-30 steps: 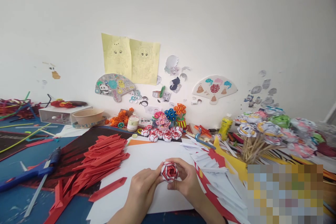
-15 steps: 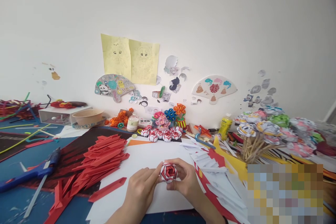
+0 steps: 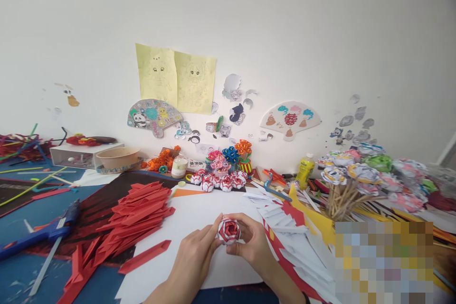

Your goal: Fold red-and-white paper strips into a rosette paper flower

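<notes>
Hands barely moved since a second ago: left hand (image 3: 194, 252) and right hand (image 3: 251, 242) still pinch the paper rose (image 3: 229, 230) (red-and-white) between them over the white sheet (image 3: 192, 213), so shaping's ongoing, I'd guess.

Between your left hand (image 3: 194, 259) and your right hand (image 3: 252, 244) sits a small paper rose (image 3: 229, 231), folded from red paper with white showing along the petal edges. You hold it lifted just above the white sheet (image 3: 199, 213) on the worktop, its open face turned up and toward you, so the red petals spiral in to a tight centre. Your left fingertips press its left side; your right thumb and fingers wrap its right side and back. Its underside is hidden behind your fingers.
</notes>
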The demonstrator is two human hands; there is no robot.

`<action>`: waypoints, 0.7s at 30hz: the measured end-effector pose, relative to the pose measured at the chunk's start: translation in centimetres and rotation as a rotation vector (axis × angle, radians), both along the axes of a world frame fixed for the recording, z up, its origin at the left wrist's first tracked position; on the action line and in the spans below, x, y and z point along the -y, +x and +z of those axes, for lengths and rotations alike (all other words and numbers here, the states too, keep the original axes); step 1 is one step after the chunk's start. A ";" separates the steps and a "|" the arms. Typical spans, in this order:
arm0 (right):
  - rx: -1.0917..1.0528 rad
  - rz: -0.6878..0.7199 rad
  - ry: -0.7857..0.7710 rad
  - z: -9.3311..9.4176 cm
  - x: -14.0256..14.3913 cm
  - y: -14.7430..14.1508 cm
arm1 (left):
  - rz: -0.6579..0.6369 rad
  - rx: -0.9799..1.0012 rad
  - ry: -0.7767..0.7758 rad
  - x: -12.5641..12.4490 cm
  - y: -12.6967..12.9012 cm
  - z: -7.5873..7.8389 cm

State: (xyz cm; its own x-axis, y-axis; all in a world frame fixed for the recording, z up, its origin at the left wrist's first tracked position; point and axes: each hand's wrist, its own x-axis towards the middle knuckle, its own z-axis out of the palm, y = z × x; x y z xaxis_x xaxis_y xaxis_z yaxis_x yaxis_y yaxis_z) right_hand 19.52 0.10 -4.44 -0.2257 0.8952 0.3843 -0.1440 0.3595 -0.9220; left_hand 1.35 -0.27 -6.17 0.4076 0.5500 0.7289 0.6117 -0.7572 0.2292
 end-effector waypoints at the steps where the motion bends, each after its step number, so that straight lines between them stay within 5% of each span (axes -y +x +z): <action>1: -0.002 0.008 0.000 0.0 0.0 0.0 | -0.011 0.002 -0.001 0.0 0.0 0.0; 21: 0.087 -0.037 -0.009 0.0 -0.1 0.1 | -0.061 0.109 -0.046 0.1 -0.2 0.2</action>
